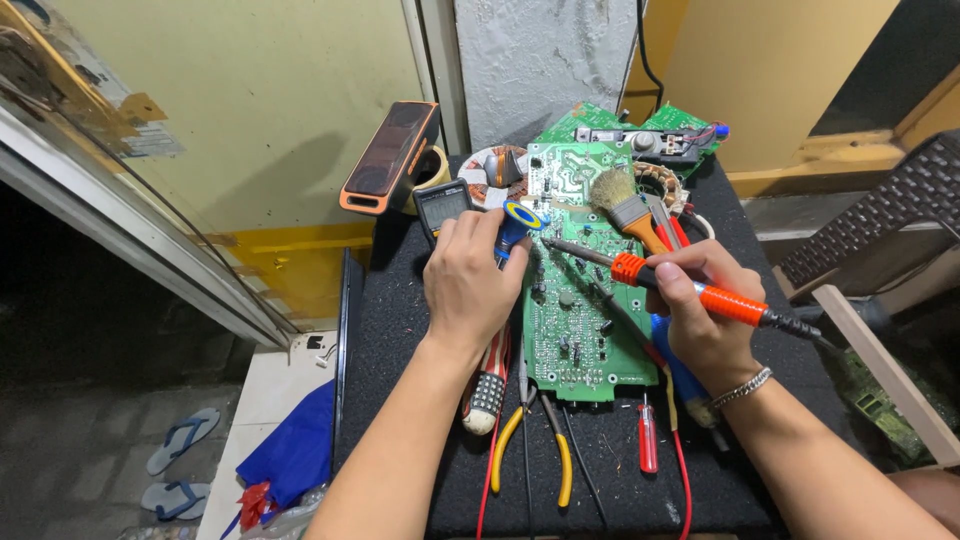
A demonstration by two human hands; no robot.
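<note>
A green circuit board (575,320) lies flat on a black mat (400,330). My right hand (700,320) grips an orange-handled soldering iron (700,295), its metal tip pointing left over the board's upper part. My left hand (468,285) rests at the board's left edge and holds a blue-and-yellow solder spool (520,220) between its fingers. A paintbrush (625,205) with an orange handle lies on the board's top right corner.
Yellow-handled pliers (530,440), a small red screwdriver (647,440) and a red-and-white striped tool (488,390) lie near the front. A multimeter (440,205), an orange-edged speaker (388,155), more green boards (600,125) and a copper coil (665,180) crowd the back. Sandals (180,460) lie on the floor left.
</note>
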